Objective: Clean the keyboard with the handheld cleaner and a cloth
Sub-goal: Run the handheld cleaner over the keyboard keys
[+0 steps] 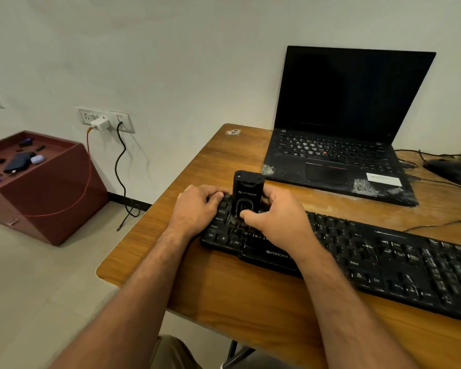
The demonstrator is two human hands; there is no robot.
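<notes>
— Both hands work the far-left end of the keyboard, which lies on the wooden table: right hand clamped round the upright handheld cleaner, left hand resting curled on the keys, gripping nothing that I can see.

— Advice?

— Keep the nozzle flat to the keys, go row by row, left hand pinning the board. No cloth in view.

— Containers?

— Only the red cabinet; its top tray holds a phone and small gadgets.

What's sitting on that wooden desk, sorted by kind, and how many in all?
Keyboards: 1
Laptops: 1
Computer mice: 1
Handheld cleaners: 1, upright on the keyboard, held by the right hand
Total: 4
No cloth shows.
</notes>
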